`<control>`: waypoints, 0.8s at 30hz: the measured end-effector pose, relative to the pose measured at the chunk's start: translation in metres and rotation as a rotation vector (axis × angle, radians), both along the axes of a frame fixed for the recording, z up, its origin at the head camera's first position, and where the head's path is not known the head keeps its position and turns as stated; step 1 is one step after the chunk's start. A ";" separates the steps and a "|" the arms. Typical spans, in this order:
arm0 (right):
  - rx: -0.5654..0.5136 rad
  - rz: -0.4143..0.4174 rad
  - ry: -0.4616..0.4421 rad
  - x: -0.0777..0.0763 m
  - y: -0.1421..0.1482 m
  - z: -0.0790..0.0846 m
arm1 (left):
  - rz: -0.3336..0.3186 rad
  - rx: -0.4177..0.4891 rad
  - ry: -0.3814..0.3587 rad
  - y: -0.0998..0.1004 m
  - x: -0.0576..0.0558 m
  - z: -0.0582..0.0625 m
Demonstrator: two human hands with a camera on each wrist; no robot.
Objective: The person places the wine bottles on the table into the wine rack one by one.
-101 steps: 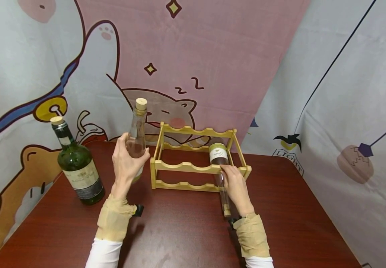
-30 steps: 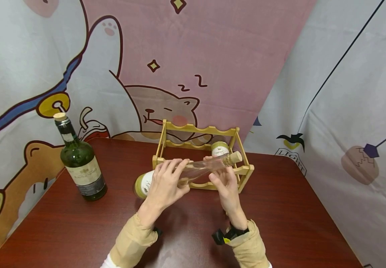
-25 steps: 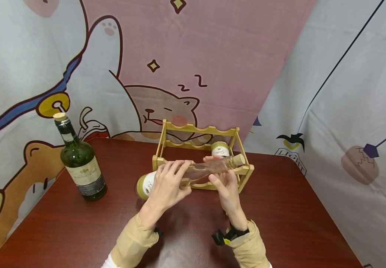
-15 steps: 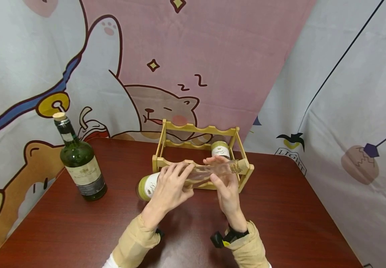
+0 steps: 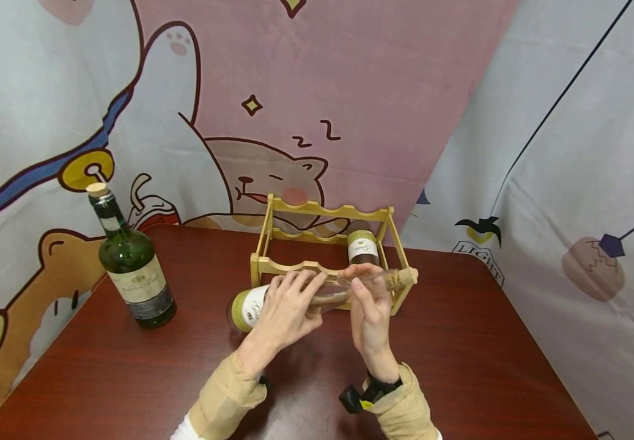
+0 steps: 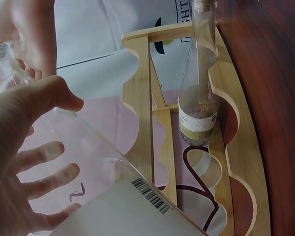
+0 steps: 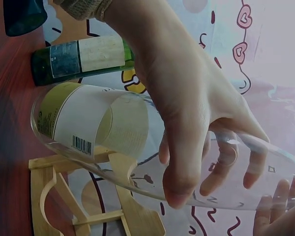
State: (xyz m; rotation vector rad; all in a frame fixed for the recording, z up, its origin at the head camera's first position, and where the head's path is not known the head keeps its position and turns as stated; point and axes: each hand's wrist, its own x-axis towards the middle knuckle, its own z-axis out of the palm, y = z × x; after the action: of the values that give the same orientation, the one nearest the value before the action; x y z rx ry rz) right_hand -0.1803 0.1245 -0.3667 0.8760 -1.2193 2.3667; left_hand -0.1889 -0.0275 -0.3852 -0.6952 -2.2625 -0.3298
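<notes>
My left hand grips the body of a clear glass wine bottle, its fingers wrapped over the glass. The bottle lies nearly level above the table, its yellow-and-white labelled base to the left and its corked neck to the right. My right hand holds the neck, thumb in front and fingers behind. In the left wrist view, the glass body shows against the left palm. Just behind the hands stands a wooden wine rack. A second clear bottle lies in the rack's right slot, its neck hidden by my right hand.
A green wine bottle with a cork stands upright at the left of the dark red table. Behind the table hangs a printed cartoon cloth.
Earlier the left hand held the bottle upright left of the rack while the right hand touched the racked bottle. Now both hands hold it sideways; lately it has shifted slightly right and its neck has dipped.
</notes>
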 end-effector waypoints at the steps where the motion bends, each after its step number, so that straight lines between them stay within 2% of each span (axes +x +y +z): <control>1: -0.011 0.000 0.001 0.000 0.000 -0.001 | 0.002 -0.004 0.001 0.000 0.000 0.000; 17: -0.133 0.068 -0.056 0.000 -0.004 0.001 | -0.007 -0.016 0.004 0.005 0.002 -0.001; 24: -0.139 0.032 -0.069 0.001 -0.005 0.002 | -0.008 -0.018 0.011 0.005 0.002 -0.002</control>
State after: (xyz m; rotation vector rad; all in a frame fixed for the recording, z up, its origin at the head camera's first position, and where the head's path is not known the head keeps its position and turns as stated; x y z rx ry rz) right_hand -0.1796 0.1193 -0.3645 0.7811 -1.0577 2.4917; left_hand -0.1867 -0.0221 -0.3869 -0.7142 -2.2550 -0.3088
